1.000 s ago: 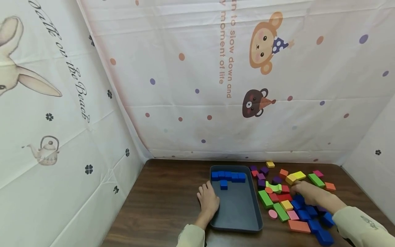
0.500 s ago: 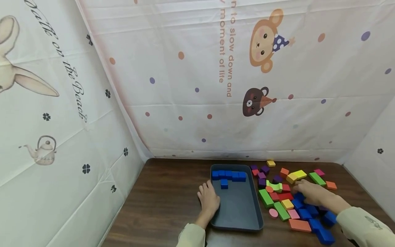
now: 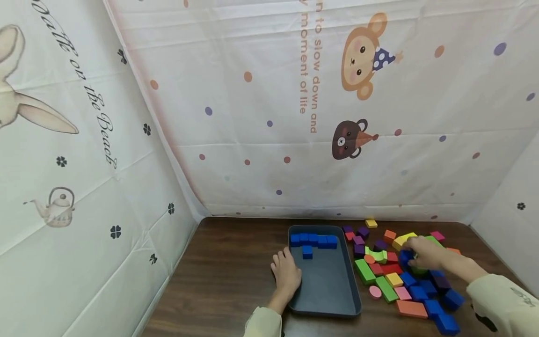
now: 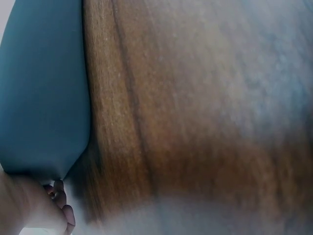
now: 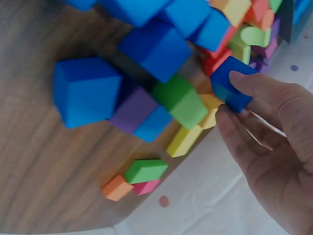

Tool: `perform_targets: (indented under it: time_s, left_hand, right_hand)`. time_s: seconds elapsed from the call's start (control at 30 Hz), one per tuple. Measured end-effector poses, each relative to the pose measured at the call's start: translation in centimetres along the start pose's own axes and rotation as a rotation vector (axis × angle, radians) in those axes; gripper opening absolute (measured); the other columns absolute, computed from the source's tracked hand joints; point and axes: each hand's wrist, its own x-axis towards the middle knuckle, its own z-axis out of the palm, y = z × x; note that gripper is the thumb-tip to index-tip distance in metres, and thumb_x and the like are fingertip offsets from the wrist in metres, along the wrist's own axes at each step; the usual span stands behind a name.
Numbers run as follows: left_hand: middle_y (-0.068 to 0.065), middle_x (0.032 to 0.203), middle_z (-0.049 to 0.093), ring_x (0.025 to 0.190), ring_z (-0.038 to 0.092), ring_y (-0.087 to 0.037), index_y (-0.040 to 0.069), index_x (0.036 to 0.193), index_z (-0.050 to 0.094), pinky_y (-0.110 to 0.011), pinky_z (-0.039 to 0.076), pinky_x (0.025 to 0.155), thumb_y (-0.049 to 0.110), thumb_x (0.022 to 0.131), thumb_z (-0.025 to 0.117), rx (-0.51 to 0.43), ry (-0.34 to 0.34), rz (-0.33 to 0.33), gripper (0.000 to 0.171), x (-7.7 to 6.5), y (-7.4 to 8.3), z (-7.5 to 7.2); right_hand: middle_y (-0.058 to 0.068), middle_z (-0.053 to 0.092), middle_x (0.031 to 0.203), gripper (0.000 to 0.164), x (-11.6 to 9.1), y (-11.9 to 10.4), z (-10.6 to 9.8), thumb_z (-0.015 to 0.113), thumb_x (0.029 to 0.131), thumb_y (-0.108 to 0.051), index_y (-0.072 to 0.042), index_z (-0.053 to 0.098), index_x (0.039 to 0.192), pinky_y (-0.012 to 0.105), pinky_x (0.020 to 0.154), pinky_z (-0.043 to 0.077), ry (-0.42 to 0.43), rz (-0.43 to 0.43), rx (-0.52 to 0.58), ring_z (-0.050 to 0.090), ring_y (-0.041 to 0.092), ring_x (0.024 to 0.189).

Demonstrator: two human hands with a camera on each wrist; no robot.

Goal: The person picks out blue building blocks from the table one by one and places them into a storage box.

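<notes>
up comes the right hand (image 3: 427, 252), a solid blue cube (image 5: 229, 88) pinched between thumb and fingers above the small multicoloured blocks (image 3: 391, 269): one blue picked, still outside the dark grey rectangular tray (image 3: 324, 288), where the left hand (image 3: 288, 275) rests, grip unclear.

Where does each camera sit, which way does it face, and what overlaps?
Head: on the head, facing forward and down at the tray, blocks and cloth; both hands and sleeves show.
Left wrist: faces the tray and table; part of the left hand shows lower left.
Right wrist: faces the blocks; the right hand shows at right, pinching a blue block.
Shared: head and right wrist both show that hand among the blocks.
</notes>
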Motion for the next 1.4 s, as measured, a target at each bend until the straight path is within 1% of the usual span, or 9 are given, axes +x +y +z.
perform_targets:
  time_s: [0.17, 0.3, 0.47, 0.7, 0.83, 1.0, 1.17, 1.3, 1.4]
  left_hand:
    - [-0.017, 0.109, 0.060, 0.099, 0.048, -0.032, -0.002, 0.128, 0.056, -0.048, 0.040, 0.084, -0.004, 0.078, 0.075, 0.008, 0.015, -0.002, 0.054, -0.2, 0.0, -0.1]
    - [-0.017, 0.109, 0.060, 0.098, 0.047, -0.031, -0.001, 0.129, 0.055, -0.046, 0.039, 0.083, -0.005, 0.078, 0.073, -0.001, 0.019, -0.004, 0.054, -0.1, -0.1, 0.2]
    - [-0.017, 0.112, 0.060, 0.099, 0.047, -0.032, -0.001, 0.130, 0.054, -0.048, 0.039, 0.085, -0.004, 0.078, 0.074, 0.001, 0.025, 0.007, 0.056, 0.1, -0.2, 0.6]
    - [-0.017, 0.111, 0.059, 0.099, 0.047, -0.032, -0.001, 0.129, 0.055, -0.048, 0.039, 0.084, -0.004, 0.078, 0.073, -0.001, 0.021, 0.009, 0.055, 0.1, -0.2, 0.4]
    - [-0.017, 0.111, 0.059, 0.099, 0.047, -0.032, -0.002, 0.129, 0.055, -0.047, 0.039, 0.085, -0.004, 0.079, 0.073, 0.016, 0.023, 0.014, 0.054, 0.0, -0.1, 0.2]
    - [-0.017, 0.111, 0.060, 0.099, 0.048, -0.031, -0.001, 0.129, 0.055, -0.047, 0.040, 0.085, -0.002, 0.079, 0.075, 0.030, 0.020, 0.015, 0.054, -0.1, 0.2, 0.0]
    - [-0.016, 0.112, 0.060, 0.101, 0.049, -0.031, 0.000, 0.128, 0.056, -0.048, 0.040, 0.086, 0.000, 0.078, 0.077, 0.059, 0.012, 0.012, 0.055, -0.1, 0.2, 0.1]
    - [-0.015, 0.111, 0.060, 0.101, 0.049, -0.031, 0.000, 0.128, 0.056, -0.047, 0.040, 0.085, 0.001, 0.078, 0.078, 0.056, 0.012, 0.003, 0.055, 0.0, 0.0, 0.2]
    - [-0.015, 0.112, 0.060, 0.102, 0.049, -0.030, 0.000, 0.129, 0.055, -0.047, 0.040, 0.086, 0.001, 0.078, 0.078, 0.050, 0.013, -0.002, 0.055, 0.1, 0.0, 0.1]
  right_hand:
    - [0.007, 0.068, 0.094, 0.033, 1.8, -1.4, -0.8, 0.082, 0.080, -0.011, 0.004, 0.071, 0.107, 0.032, 0.067, 0.055, 0.030, -0.006, 0.017, 0.060, 0.012, 0.078]
    - [0.003, 0.063, 0.088, 0.031, 3.5, -2.8, -0.8, 0.084, 0.076, -0.008, 0.004, 0.073, 0.101, 0.026, 0.061, 0.049, 0.093, -0.072, 0.030, 0.051, 0.006, 0.072]
    - [0.006, 0.062, 0.090, 0.031, 6.1, -5.3, -0.7, 0.087, 0.071, -0.005, 0.004, 0.075, 0.098, 0.028, 0.064, 0.052, 0.130, -0.145, 0.029, 0.056, 0.012, 0.075]
    - [0.010, 0.065, 0.096, 0.031, 10.0, -9.3, -0.1, 0.082, 0.076, -0.001, 0.006, 0.073, 0.105, 0.026, 0.064, 0.054, 0.096, -0.184, 0.055, 0.058, 0.011, 0.074]
    - [0.012, 0.067, 0.101, 0.033, 11.7, -11.3, 0.5, 0.082, 0.079, -0.001, 0.005, 0.072, 0.109, 0.032, 0.069, 0.058, 0.076, -0.205, 0.063, 0.065, 0.019, 0.082]
    - [0.012, 0.067, 0.102, 0.033, 13.1, -13.2, 1.4, 0.083, 0.080, -0.002, 0.005, 0.072, 0.110, 0.037, 0.075, 0.060, 0.060, -0.213, 0.074, 0.068, 0.025, 0.089]
    - [0.011, 0.067, 0.098, 0.031, 14.0, -14.3, 2.7, 0.083, 0.080, -0.002, 0.005, 0.073, 0.108, 0.039, 0.076, 0.060, 0.065, -0.222, 0.065, 0.067, 0.023, 0.088]
    - [0.014, 0.066, 0.099, 0.029, 14.8, -15.1, 3.8, 0.083, 0.079, 0.001, 0.005, 0.073, 0.106, 0.040, 0.077, 0.060, 0.046, -0.194, 0.064, 0.069, 0.026, 0.089]
    - [0.018, 0.067, 0.103, 0.029, 15.3, -15.6, 4.5, 0.081, 0.079, 0.005, 0.007, 0.073, 0.106, 0.043, 0.079, 0.060, 0.035, -0.143, 0.069, 0.071, 0.028, 0.090]
